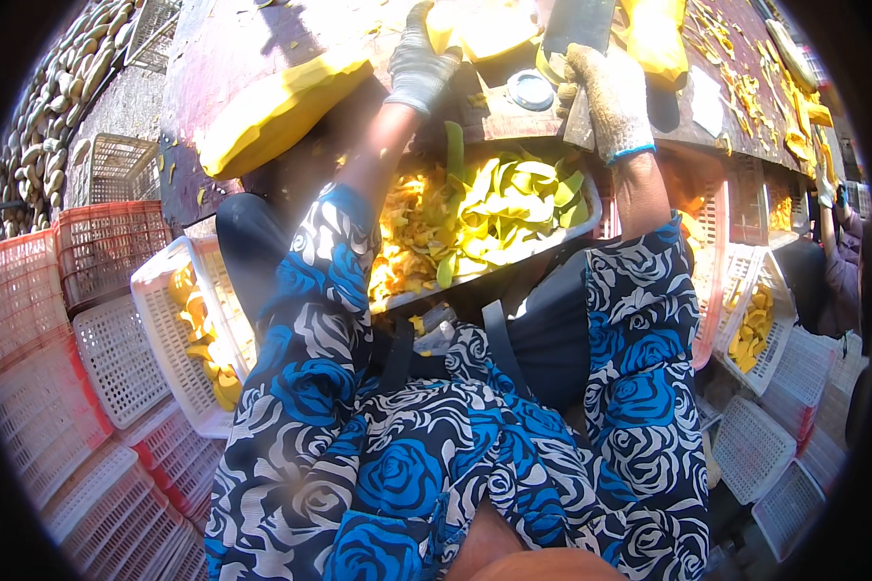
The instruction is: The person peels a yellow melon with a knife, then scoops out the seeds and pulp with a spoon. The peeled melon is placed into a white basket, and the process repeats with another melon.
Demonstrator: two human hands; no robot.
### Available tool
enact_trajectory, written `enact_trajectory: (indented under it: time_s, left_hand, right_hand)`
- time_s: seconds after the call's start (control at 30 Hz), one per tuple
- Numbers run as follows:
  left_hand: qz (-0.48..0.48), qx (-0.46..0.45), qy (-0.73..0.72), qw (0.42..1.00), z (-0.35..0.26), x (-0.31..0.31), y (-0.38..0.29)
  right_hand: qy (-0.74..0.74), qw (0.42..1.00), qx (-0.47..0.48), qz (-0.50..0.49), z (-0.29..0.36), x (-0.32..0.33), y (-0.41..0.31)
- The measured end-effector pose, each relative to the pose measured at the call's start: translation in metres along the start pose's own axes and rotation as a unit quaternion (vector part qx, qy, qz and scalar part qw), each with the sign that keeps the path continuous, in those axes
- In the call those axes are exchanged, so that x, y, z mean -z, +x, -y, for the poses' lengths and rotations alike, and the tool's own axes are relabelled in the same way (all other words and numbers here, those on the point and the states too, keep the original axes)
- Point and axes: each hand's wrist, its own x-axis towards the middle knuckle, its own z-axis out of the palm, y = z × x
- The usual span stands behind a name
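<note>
My left hand [420,69], in a grey-white knit glove, rests by a bright, overexposed yellow piece at the table's near edge; its exact hold cannot be told. My right hand [607,98], in a stained knit glove with a blue cuff, grips a wide-bladed cleaver [578,25] by its handle, blade pointing away. Between the hands lies a round pale lid or disc [530,89]. A peeled yellow squash [283,116] lies left of my left hand, and another peeled piece [657,40] is right of the blade. Below the table edge, a tray [479,272] holds green-yellow peels [512,200] and orange pulp [407,232].
White plastic crates with yellow pieces stand left [167,319] and right [777,341]. Stacked red and white crates [109,247] fill the left side. Many unpeeled squashes [51,102] lie at the far left. Peel scraps [745,87] litter the table's right. A co-worker's arm [832,232] shows far right.
</note>
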Motion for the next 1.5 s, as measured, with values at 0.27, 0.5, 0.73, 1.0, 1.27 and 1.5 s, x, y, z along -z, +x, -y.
enact_trajectory:
  time_s: [0.27, 0.5, 0.73, 1.0, 1.27, 1.5]
  left_hand:
    - [0.162, 0.168, 0.034, 0.972, -0.055, 0.023, 0.034]
    - [0.263, -0.102, 0.311, 0.908, -0.095, 0.012, 0.036]
    - [0.223, -0.056, 0.075, 0.97, -0.066, 0.016, 0.036]
    - [0.145, 0.007, -0.007, 0.989, -0.034, 0.001, 0.022]
    - [0.017, 0.033, -0.215, 0.976, -0.008, 0.143, -0.049]
    - [-0.14, 0.107, -0.191, 0.966, 0.099, 0.344, -0.148]
  right_hand:
    - [0.09, 0.995, -0.039, -0.021, 0.006, 0.013, -0.015]
    - [0.119, 0.99, -0.062, -0.045, 0.015, 0.015, -0.015]
    - [0.078, 0.996, -0.015, -0.047, 0.003, 0.004, -0.007]
    - [0.036, 0.993, -0.098, -0.059, 0.028, -0.004, -0.015]
    - [0.046, 0.995, -0.091, -0.02, 0.011, -0.001, -0.005]
    - [0.021, 0.992, -0.122, 0.003, 0.003, -0.021, 0.001]
